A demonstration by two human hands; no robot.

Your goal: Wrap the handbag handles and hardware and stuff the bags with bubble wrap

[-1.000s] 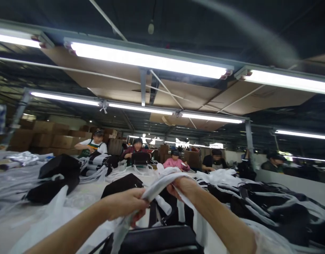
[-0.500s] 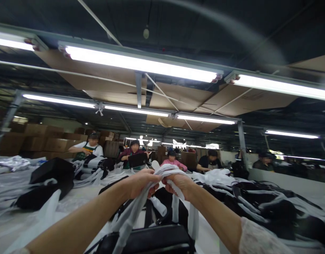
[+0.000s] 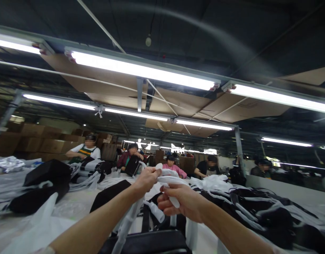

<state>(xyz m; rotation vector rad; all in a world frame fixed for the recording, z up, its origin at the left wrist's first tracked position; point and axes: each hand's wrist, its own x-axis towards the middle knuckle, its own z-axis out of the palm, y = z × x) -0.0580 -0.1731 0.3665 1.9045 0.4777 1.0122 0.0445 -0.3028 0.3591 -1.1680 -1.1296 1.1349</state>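
Note:
Raised over the black bag (image 3: 149, 241) in front of me, my left hand (image 3: 147, 180) pinches a handle strap wrapped in white covering (image 3: 169, 173). One wrapped length (image 3: 126, 222) hangs below that hand towards the bag. My right hand (image 3: 182, 201) is just to the right and lower, fingers loosely curled, with a white strip (image 3: 174, 201) lying between thumb and fingers. Whether this strip belongs to the same strap is hard to see. A small white roll-shaped piece (image 3: 157, 212) lies on the bag under my hands.
Black bags with white-wrapped straps (image 3: 268, 208) pile up at right. Another black bag (image 3: 43, 183) and a clear plastic sheet (image 3: 69, 210) lie at left on the pale table (image 3: 80, 197). Several people sit across the table, with cardboard boxes (image 3: 53, 146) behind them at left.
My hands have drawn slightly apart. The right hand has dropped lower and its fingers have loosened, while the left still pinches the wrapped strap. The view has shifted slightly.

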